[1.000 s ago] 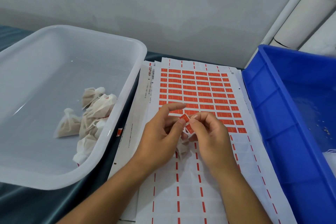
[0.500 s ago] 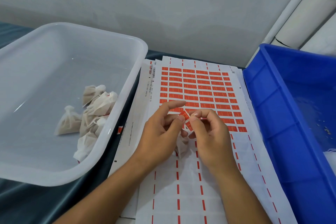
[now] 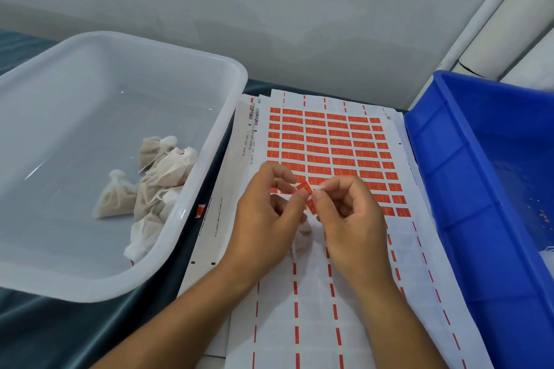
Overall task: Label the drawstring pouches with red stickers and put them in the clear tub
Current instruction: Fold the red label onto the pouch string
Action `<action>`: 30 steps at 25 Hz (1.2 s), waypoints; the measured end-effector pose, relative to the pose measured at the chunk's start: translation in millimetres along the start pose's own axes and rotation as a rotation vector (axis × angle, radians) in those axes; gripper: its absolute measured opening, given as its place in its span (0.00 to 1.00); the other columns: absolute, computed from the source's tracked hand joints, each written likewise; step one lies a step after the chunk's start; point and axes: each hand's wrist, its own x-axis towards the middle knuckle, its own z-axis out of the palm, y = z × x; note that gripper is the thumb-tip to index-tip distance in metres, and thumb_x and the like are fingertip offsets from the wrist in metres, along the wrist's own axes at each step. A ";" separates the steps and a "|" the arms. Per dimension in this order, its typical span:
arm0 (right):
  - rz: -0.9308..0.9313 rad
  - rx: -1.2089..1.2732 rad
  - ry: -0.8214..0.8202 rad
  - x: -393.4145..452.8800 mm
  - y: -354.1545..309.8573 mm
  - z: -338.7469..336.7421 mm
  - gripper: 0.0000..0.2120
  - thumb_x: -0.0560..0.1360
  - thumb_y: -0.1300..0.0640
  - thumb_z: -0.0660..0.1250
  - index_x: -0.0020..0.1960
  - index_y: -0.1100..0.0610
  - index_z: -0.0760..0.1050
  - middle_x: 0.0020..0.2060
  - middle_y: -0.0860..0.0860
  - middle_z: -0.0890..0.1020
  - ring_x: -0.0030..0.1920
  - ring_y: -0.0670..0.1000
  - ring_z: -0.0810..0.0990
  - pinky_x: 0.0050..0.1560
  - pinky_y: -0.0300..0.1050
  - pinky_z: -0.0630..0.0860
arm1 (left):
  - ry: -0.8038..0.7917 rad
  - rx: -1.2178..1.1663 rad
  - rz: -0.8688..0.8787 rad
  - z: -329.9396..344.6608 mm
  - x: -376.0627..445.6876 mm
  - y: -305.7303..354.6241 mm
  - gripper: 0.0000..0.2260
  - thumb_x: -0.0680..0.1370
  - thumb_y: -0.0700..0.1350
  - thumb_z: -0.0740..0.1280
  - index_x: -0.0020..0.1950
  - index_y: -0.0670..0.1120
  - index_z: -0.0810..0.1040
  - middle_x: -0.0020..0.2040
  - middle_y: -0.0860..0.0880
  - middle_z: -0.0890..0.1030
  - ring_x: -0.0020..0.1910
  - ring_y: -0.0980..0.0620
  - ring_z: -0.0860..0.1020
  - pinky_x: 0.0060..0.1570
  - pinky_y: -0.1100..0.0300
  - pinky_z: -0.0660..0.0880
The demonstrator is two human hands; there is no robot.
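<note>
From the head camera I see my left hand (image 3: 266, 216) with fingers curled, thumb and forefinger pinching one end of a small red sticker (image 3: 305, 188). My right hand (image 3: 349, 219) is curled the same way and pinches the sticker's other end, so the two hands meet fingertip to fingertip above the sticker sheet (image 3: 329, 147). A white drawstring pouch (image 3: 301, 238) hangs below between the palms; I cannot tell which hand carries it, or whether the sticker already touches it.

The sheet lies on a stack of similar sheets on the worktop (image 3: 60, 332), which is covered in dark teal cloth. Its far half carries rows of red stickers; the near half shows bare white backing with red dashed lines. The clear tub (image 3: 209, 165) sits to the left, touching the stack's edge, with a heap of pouches (image 3: 156, 183) against its right wall. A blue bin (image 3: 449, 189) stands to the right. A loose red scrap (image 3: 200, 210) lies on the lower sheets beside the tub. A pale wall (image 3: 269, 9) runs behind.

The blue bin's contents are cut off at the frame edge, and the print on the stickers is too small to read.
</note>
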 end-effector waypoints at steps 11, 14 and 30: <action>0.153 0.176 0.102 1.1 0.0 -2.5 0.07 0.76 0.50 0.74 0.50 0.45 0.77 0.43 0.39 0.85 0.48 0.42 0.85 0.39 0.28 0.77 | 0.002 0.311 0.169 0.9 -4.3 -0.6 0.10 0.74 0.62 0.67 0.53 0.63 0.79 0.50 0.66 0.78 0.51 0.63 0.78 0.47 0.76 0.75; 0.088 0.138 0.068 1.4 -2.7 -3.7 0.09 0.74 0.45 0.73 0.51 0.46 0.77 0.45 0.38 0.85 0.49 0.41 0.85 0.41 0.28 0.78 | 0.033 0.295 0.177 -0.7 -2.5 -1.2 0.04 0.75 0.60 0.68 0.49 0.66 0.78 0.47 0.66 0.80 0.52 0.63 0.79 0.48 0.75 0.74; 0.006 -0.064 -0.103 3.4 5.9 -8.3 0.08 0.78 0.42 0.62 0.52 0.43 0.76 0.46 0.32 0.82 0.51 0.38 0.83 0.43 0.26 0.77 | -0.073 0.080 -0.016 0.3 0.0 -6.2 0.10 0.77 0.53 0.73 0.55 0.60 0.75 0.48 0.62 0.80 0.46 0.58 0.82 0.41 0.68 0.79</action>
